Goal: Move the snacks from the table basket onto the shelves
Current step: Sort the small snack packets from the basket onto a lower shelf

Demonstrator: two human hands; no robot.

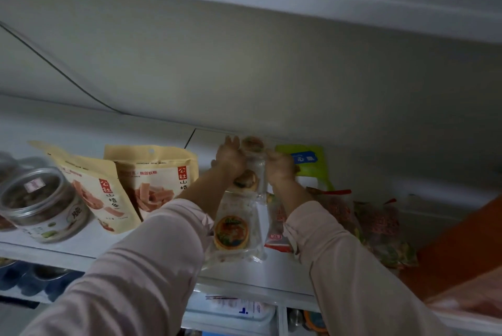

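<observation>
Up on the white shelf (271,267), clear snack packet (239,229) sits between both hands, long axis running front to back: near end close to the shelf's front edge, far end raised toward the back wall. Left hand (230,157) and right hand (281,165) flank that far end, about equally near. Left fingers (228,142) look mostly straight, pressed against the packet's left side; blurry. Right fingers curl round its right edge. Beige pouches (152,180) stand just left, green packet (309,161) just right. Likely step: settling the packet into this gap. Table basket not in view.
</observation>
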